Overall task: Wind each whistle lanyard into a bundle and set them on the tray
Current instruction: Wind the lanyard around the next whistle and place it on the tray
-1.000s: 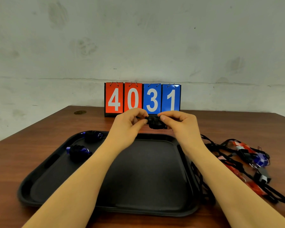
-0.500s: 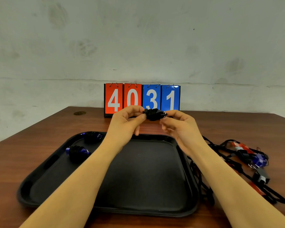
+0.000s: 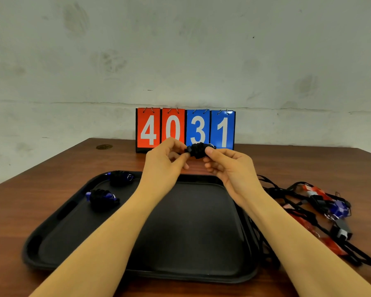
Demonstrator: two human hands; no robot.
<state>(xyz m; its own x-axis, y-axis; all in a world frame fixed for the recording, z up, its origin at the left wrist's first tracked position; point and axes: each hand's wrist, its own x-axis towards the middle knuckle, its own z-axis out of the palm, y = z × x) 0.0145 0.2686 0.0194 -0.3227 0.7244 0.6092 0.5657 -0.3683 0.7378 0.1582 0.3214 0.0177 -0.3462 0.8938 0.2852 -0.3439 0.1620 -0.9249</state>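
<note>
1. Since the frame 1 second earlier, both hands had lifted the small black wound lanyard bundle (image 3: 197,150) from just above the tray's far rim up in front of the scoreboard's lower edge, and the right hand's lower fingers had uncurled.
2. The left hand (image 3: 164,160) pinched the bundle's left end between thumb and forefinger, the other fingers curled under.
3. The right hand (image 3: 227,166) pinched the bundle's right end with thumb and forefinger, where a thin metal ring showed; its remaining fingers were loosely bent.
4. The bundle hung in the air at the centre of the frame, above the far edge of the black rectangular plastic tray (image 3: 201,273).
5. 2 finished bundles lay in the tray's upper left corner: the far black-and-blue bundle (image 3: 122,177) and the near black-and-blue bundle (image 3: 102,196), apart from each other.
6. At the right of the frame, a tangled heap of black cords with red, blue and grey whistles (image 3: 321,213) lay on the brown wooden table (image 3: 19,211), just beside the tray's right rim.
7. The red-and-blue flip scoreboard (image 3: 185,128) read 4031 at the table's far edge.
</note>
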